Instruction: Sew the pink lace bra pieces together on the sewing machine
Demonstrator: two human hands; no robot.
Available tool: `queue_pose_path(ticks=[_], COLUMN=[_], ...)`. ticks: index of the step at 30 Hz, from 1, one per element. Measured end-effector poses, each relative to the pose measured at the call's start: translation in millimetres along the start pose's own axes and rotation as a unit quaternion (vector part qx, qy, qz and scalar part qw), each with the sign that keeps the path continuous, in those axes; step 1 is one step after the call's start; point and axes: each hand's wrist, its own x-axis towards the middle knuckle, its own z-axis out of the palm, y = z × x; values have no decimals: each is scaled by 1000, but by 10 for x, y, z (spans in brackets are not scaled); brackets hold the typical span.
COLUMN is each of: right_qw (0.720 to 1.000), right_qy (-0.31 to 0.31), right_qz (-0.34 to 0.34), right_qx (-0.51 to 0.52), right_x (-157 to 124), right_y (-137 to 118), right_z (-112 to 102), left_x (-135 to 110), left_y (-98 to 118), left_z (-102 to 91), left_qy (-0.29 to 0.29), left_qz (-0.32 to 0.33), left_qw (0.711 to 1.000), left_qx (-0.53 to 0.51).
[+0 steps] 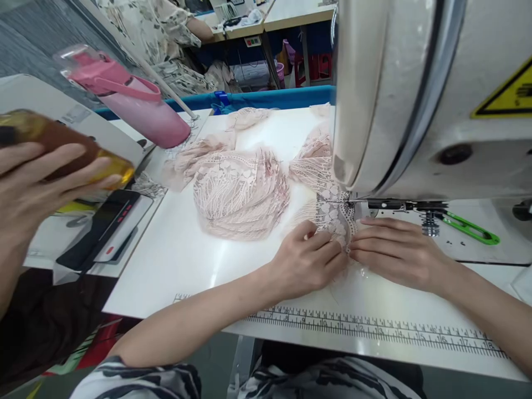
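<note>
Pale pink lace pieces (241, 194) lie piled on the white sewing table (178, 260). A strip of the lace (332, 208) runs under the sewing machine (415, 94) near its needle. My left hand (310, 257) rests on this lace with its fingers curled, pinching the edge. My right hand (394, 249) lies beside it, fingers together and pressed flat on the lace just before the needle area. The two hands' fingertips nearly touch.
Another person's hand (37, 183) at the far left holds an amber bottle (66, 147). A pink water bottle (133, 100) lies tilted behind it. A control panel (108, 224) sits left; green snips (469, 228) lie right. A printed ruler (374, 327) runs along the table front.
</note>
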Motion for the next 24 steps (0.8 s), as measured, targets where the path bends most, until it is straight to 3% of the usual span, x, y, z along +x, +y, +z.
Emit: queue_pose_path(ticks=[2, 8, 16, 24], right_qw=[1000, 1000, 1000, 999], right_qy=[4, 11, 24, -19], right_qz=[8, 22, 9, 43], right_qx=[6, 6, -13, 23], right_x=[-30, 42, 110, 10], right_y=[1, -32, -54, -31], right_z=[-10, -47, -6, 16], left_x=[-23, -63, -81, -64], left_y=[-9, -13, -14, -4], left_z=[14, 21, 55, 62], left_qy=[-4, -89, -94, -90], left_qz=[0, -32, -48, -52], left_qw=[1000, 989, 988, 989], left_qx=[-19, -110, -112, -101])
